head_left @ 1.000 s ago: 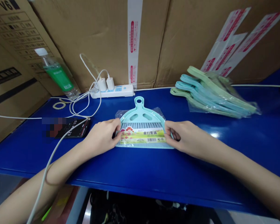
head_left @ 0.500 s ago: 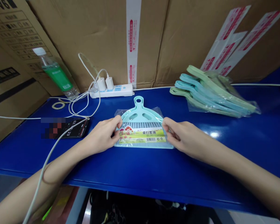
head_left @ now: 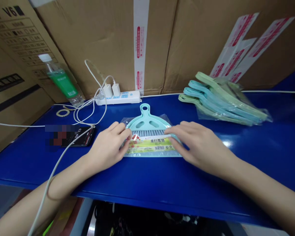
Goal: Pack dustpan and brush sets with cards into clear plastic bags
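Observation:
A light blue dustpan and brush set [head_left: 145, 122] in a clear plastic bag lies flat on the blue table, handle pointing away from me. Grey bristles and a colourful printed label show through the film. My left hand [head_left: 110, 144] is closed at the bag's left edge, thumb and curled fingers gripping it there. Over the right edge, my right hand [head_left: 199, 144] has its index finger and thumb apart, their tips on or just above the label; its other fingers are partly hidden behind.
Several bagged green and blue dustpan sets [head_left: 223, 98] are stacked at the back right. A white power strip [head_left: 127, 97] with chargers, a green-labelled bottle [head_left: 64, 83] and a phone [head_left: 82, 136] are on the left. A white cable [head_left: 54, 167] crosses my left forearm. Cardboard boxes [head_left: 103, 32] stand behind.
My right hand has loosened from the bag's right edge, and its fingers have spread and moved inward over the label. My left hand has shifted slightly inward. The set stays nearly in place.

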Demonstrator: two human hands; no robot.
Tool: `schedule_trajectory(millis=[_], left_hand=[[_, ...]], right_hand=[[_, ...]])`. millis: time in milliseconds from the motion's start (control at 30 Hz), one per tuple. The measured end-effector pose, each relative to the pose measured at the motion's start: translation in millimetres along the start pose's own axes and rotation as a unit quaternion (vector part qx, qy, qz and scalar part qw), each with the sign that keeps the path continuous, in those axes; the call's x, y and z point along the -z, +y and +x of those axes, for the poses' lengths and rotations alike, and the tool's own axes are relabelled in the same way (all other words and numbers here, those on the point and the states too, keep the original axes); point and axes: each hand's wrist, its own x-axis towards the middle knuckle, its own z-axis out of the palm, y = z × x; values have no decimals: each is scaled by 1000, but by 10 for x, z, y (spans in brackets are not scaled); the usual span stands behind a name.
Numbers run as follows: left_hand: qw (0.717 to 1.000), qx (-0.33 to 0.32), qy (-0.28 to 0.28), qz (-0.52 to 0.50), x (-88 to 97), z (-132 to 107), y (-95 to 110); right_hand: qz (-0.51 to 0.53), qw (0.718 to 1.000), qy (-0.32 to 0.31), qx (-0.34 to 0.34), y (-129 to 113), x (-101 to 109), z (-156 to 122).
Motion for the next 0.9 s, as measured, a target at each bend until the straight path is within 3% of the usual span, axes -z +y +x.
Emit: schedule_trajectory(millis=[67, 167, 367, 700, 900], left_hand=[[998, -54, 17, 3, -21, -11, 53], [993, -115, 0, 5, -68, -21, 114], [992, -124, -22, 29, -116, -28, 120], [993, -92, -45, 64, -42, -28, 88], [994, -52, -76, 56, 69, -16, 13]], right_hand=[[-10, 996, 8, 85, -68, -19, 8], [-17, 992, -8, 127, -144, -70, 17], [-2, 994, -33, 105, -126, -129, -5], [-15, 995, -47, 82, -8, -42, -40], [18, 989, -142, 42, 180, 104, -72]])
